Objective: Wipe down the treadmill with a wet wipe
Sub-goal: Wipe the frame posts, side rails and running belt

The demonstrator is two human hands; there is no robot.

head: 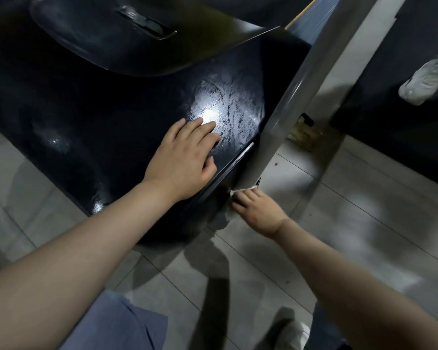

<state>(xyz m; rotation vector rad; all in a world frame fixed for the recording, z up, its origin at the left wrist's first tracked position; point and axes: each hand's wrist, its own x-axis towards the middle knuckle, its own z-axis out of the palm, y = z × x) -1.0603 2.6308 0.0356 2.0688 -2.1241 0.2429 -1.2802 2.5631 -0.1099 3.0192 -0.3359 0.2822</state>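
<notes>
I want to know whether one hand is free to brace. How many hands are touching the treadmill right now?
2. The left hand rests flat on the black motor cover; the right hand presses a wet wipe against the grey upright's base.

This looks like a gym or a home exercise room. A black treadmill (pixel 116 97) with a grey metal upright (pixel 288 102) stands on a pale tiled floor (pixel 339 236), beside a dark wall (pixel 402 46).
</notes>
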